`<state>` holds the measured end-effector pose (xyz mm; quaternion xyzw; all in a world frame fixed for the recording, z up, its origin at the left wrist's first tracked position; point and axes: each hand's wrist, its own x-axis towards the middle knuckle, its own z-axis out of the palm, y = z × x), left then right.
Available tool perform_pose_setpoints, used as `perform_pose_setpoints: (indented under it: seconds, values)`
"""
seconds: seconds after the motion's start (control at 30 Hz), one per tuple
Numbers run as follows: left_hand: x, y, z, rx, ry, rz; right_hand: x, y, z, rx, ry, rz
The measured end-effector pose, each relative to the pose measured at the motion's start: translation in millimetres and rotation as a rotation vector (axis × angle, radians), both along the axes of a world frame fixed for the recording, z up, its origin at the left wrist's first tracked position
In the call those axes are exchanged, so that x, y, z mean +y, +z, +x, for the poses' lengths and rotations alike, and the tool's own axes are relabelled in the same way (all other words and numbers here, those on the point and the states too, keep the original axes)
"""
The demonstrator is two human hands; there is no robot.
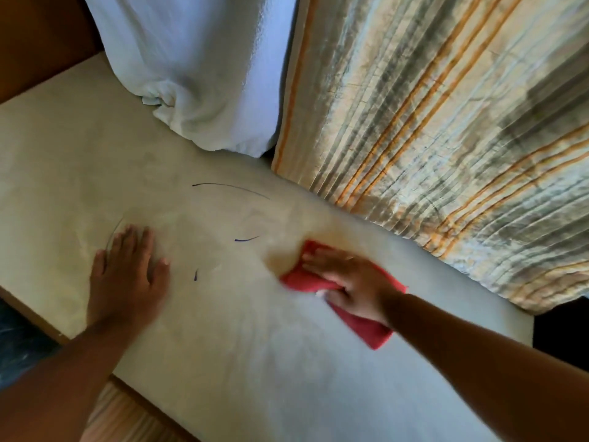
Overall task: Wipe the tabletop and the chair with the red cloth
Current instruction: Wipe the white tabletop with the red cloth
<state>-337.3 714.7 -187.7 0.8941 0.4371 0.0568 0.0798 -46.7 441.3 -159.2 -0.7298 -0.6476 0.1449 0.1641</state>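
A pale, off-white tabletop [223, 330] fills the middle of the head view. The red cloth [302, 279] lies flat on it at centre right, blurred. My right hand [350, 282] presses down on the cloth, fingers pointing left and curled over its fold. My left hand [127, 275] rests flat on the bare tabletop at the left, fingers spread, holding nothing. Thin dark and blue pen marks [245, 240] streak the surface between the two hands. No chair shows.
A white curtain [197, 74] hangs onto the table's far edge. A striped beige and orange curtain [430, 122] drapes over the table's right side. The table's wooden front-left edge [41, 327] borders dark floor; a striped wooden surface [127, 416] lies below.
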Motion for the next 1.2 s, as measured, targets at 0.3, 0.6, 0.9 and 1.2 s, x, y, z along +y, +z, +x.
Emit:
perform_pose_setpoints:
  seconds: [0.3,0.6,0.9,1.2]
  values:
    - [-4,11,4,0.006,0.007,-0.013,63,-6,18,-0.341,-0.379,-0.149]
    - [-6,10,2,-0.023,0.007,0.011,130,-7,-37,-0.061,0.306,-0.056]
    - [-1,4,-2,-0.008,-0.004,-0.011,111,-12,-97,-0.228,0.414,0.028]
    - [8,16,-14,-0.469,0.099,-0.290,194,3,-83,-0.266,-0.016,-0.090]
